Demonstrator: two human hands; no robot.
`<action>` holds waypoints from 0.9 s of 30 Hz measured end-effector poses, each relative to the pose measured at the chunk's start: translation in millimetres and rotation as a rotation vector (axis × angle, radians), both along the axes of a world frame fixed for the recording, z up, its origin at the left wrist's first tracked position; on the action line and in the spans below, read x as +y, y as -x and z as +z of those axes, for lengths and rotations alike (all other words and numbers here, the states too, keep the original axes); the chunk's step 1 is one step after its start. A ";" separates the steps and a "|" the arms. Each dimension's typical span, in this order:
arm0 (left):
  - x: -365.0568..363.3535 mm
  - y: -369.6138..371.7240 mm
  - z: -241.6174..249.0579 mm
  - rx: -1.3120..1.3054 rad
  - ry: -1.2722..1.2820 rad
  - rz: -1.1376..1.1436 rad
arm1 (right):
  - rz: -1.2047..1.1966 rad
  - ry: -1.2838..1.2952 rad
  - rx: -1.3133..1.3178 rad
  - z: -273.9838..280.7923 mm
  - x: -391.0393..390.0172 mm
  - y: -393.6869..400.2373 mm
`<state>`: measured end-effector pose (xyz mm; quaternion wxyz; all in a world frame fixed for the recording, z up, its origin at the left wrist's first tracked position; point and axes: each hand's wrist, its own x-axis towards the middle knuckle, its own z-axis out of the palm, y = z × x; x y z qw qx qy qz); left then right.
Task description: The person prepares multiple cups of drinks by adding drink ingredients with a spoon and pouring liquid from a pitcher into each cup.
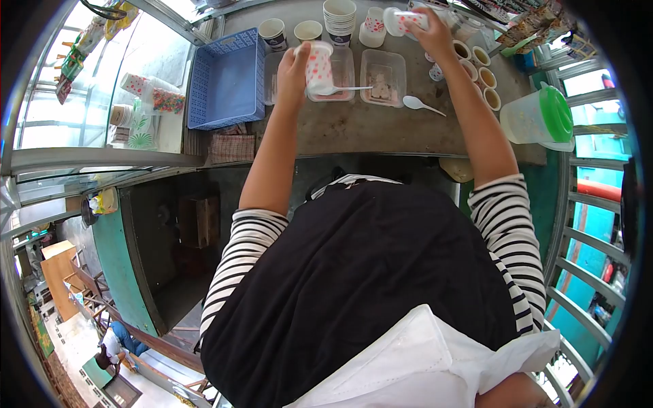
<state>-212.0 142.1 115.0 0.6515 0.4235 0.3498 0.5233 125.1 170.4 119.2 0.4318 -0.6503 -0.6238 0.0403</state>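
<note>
My left hand point(293, 73) is wrapped round the side of a white paper cup with pink-red spots point(318, 65), above the counter. Just below that cup shows a white spoon point(343, 88), its handle reaching over a clear plastic tub point(345, 71). Farther right, my right hand point(436, 37) is closed on another white cup with a red pattern point(411, 22), tipped on its side. Between the hands sits a second clear tub point(401, 71) with pale brown pieces inside. A loose white spoon point(423, 105) lies on the counter to its right.
At the left of the counter point(326, 132) stands a blue plastic basket point(228, 81), a checked cloth point(232, 146) below it. Paper cups stand along the back, including a tall stack point(339, 24). More cups point(486, 78) and a green-lidded container point(534, 115) are at the right.
</note>
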 end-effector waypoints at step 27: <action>-90.2 59.8 -94.2 0.185 0.331 -0.171 | 0.059 0.394 0.040 -69.1 -147.2 11.4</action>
